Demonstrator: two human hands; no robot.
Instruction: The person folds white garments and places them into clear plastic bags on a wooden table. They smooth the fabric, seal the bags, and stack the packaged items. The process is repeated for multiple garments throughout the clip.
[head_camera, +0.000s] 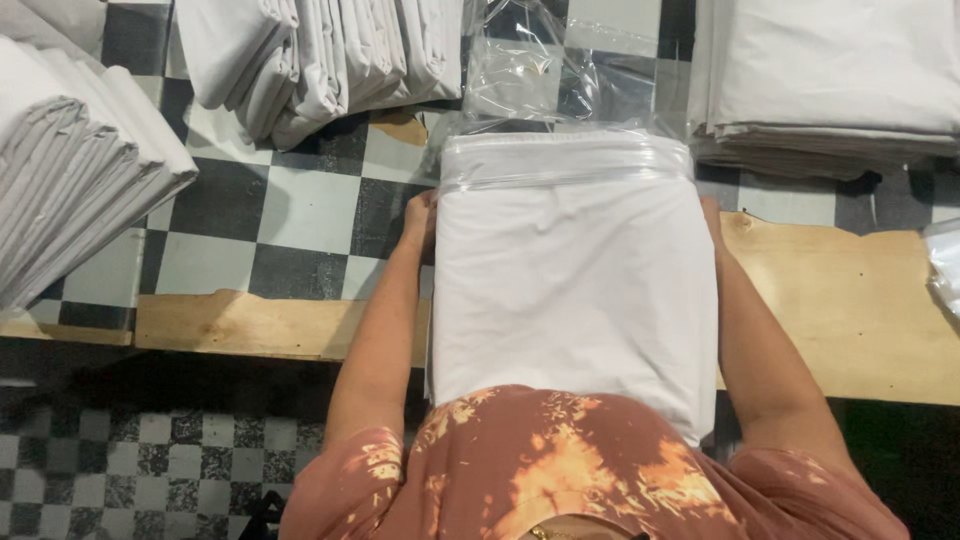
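A folded white cloth (575, 290) stands against my body, its far end pushed into a clear plastic bag (565, 155). My left hand (420, 215) grips the left edge of the cloth just below the bag's mouth. My right hand (710, 215) is mostly hidden behind the cloth's right edge, only a sliver of it showing, and it seems to hold that side. Both forearms run along the sides of the cloth.
Stacks of folded white cloth lie at the left (70, 150), top middle (320, 55) and top right (830, 75). Loose clear bags (545, 60) lie beyond the cloth. The checkered table (290, 215) has a wooden front edge (850, 310); checkered floor below.
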